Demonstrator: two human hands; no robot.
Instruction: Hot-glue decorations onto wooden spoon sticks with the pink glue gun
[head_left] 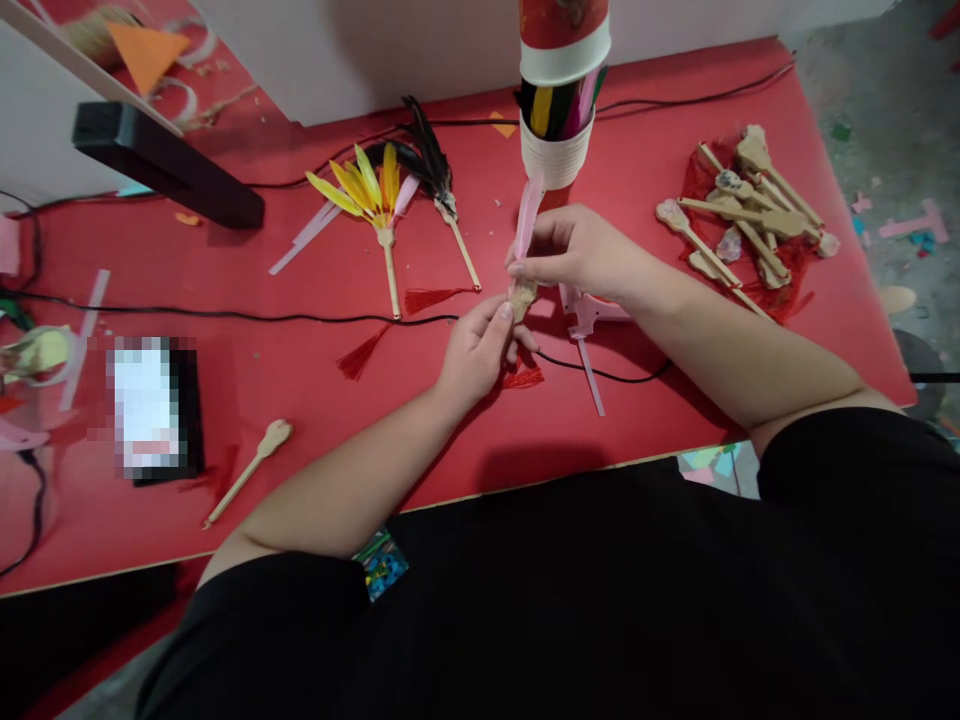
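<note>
My left hand [480,345] is closed around a small wooden fan handle [523,298], whose broad head shows between the fingers. A red tassel [523,378] hangs out below that hand. Pinched in my right hand [574,250] is a pink feather [529,215], upright, its lower end at the handle's head. Just beyond the hands lies a pink glue gun [589,308] with a clear glue stick [590,378], partly hidden by my right wrist. To the left rest a fan with yellow feathers [385,215] and one with black feathers [431,160].
Paper cups [559,155] holding coloured feathers stand at the back. Several wooden handles with red tassels [750,215] are heaped at the right. At the left are a phone [150,408], a lone handle [251,470] and a black stand [169,165]. A black cable [247,315] crosses the red table.
</note>
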